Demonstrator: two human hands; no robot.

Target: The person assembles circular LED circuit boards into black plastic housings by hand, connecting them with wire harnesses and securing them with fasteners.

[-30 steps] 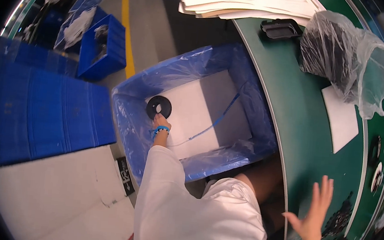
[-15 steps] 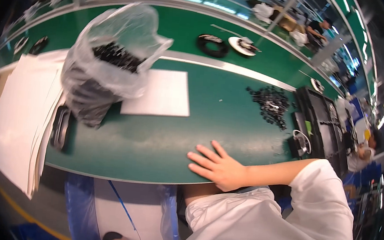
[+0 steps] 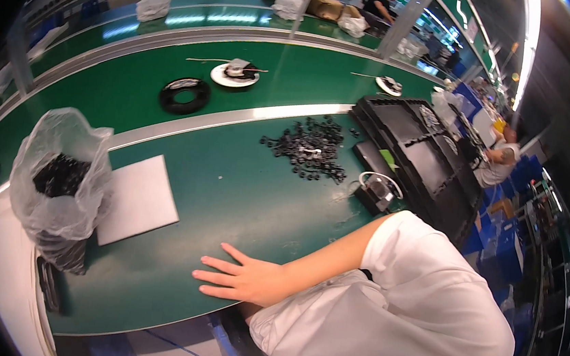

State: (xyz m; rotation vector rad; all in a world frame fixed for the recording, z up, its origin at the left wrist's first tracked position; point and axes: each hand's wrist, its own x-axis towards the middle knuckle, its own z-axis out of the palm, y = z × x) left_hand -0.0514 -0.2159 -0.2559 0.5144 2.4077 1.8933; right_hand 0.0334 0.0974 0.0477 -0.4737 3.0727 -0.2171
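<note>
My right hand lies flat on the green table near its front edge, fingers spread and pointing left, holding nothing. Its bare forearm runs back to a white sleeve. A white sheet lies just beyond the fingertips. Left of the sheet stands a clear plastic bag holding small black parts. My left hand is out of sight below the picture's edge.
A loose pile of small black parts lies mid-table, with black trays and a small black device with a white cable to its right. A black ring and a white disc sit farther back. A blue-lined bin is below the table edge. A person sits at the right.
The view has swung up from the blue bin to the tabletop. My right hand stays flat on the table edge. My left hand, earlier down in the bin, has dropped out of view.
</note>
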